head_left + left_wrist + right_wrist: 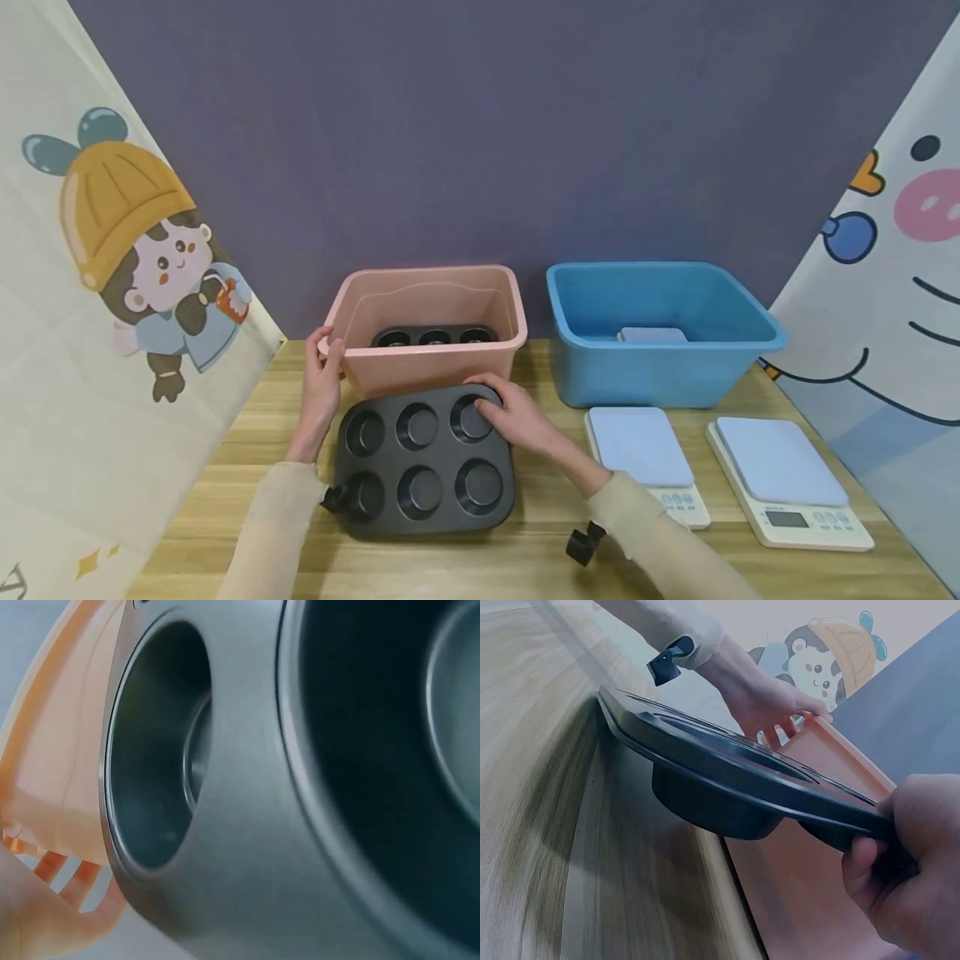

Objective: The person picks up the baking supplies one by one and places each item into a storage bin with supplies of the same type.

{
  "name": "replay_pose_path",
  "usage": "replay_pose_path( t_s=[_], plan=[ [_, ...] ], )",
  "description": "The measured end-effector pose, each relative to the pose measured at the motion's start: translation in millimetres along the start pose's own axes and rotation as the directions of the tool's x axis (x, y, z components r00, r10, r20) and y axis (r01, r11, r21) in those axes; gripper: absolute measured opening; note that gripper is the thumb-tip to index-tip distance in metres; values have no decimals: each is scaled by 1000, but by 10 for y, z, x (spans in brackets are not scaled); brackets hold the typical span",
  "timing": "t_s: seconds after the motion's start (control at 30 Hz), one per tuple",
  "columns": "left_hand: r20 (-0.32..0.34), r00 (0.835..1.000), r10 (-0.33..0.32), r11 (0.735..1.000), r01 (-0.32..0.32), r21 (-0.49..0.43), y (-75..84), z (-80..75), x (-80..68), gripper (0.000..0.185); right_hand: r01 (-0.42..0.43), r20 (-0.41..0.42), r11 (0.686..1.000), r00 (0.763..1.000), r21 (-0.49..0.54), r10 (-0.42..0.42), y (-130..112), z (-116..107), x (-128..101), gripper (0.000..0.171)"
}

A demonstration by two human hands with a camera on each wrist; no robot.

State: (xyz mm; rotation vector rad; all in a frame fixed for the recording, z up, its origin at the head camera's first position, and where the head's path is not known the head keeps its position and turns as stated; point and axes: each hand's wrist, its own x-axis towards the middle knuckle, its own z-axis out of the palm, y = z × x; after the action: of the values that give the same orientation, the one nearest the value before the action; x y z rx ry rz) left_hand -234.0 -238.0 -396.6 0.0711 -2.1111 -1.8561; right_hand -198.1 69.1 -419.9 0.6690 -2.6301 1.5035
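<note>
A dark muffin pan [444, 437] with six-cup layout in two rows is tilted in front of the pink bin [431, 364]. My right hand [513, 412] grips its far right corner, thumb on top and fingers beneath, as the right wrist view shows. In that view the pan's near edge is low over the table, its cups hanging below. My left hand [322, 387] holds the pink bin's front left corner at the rim. Inside that bin lies another muffin pan [435, 336], partly hidden by the front wall. The left wrist view is mostly filled by the held pan [240, 825].
A blue bin [667, 375] stands to the right, with a pale flat-topped object [652, 335] inside. Two white kitchen scales, one nearer the middle [641, 446] and one farther right [780, 462], lie on the wooden table [225, 500]. A dark wall [480, 133] rises behind the bins.
</note>
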Motion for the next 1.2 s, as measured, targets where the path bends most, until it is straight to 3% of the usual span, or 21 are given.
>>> replay_pose_path(
  t_s=[0.13, 0.67, 0.97, 1.2],
  plan=[
    [14, 1000, 9, 1000, -9, 11, 107, -1, -74, 49, 6, 6, 1000, 1000, 13, -6, 12, -55, -5, 33],
    [12, 1000, 14, 1000, -14, 10, 86, 0, -27, 47, 37, -43, 999, 998, -17, -37, -139, -511, -42, 34],
    [-16, 1000, 17, 1000, -17, -12, -197, -53, 164, 47, 59, -78, 998, 995, -24, -60, -176, -720, 10, 34],
    [-46, 999, 23, 1000, -22, 20, -238, -51, 184, 47, 66, -98, 998, 993, 6, -65, -250, -882, -14, 34]
  ],
)
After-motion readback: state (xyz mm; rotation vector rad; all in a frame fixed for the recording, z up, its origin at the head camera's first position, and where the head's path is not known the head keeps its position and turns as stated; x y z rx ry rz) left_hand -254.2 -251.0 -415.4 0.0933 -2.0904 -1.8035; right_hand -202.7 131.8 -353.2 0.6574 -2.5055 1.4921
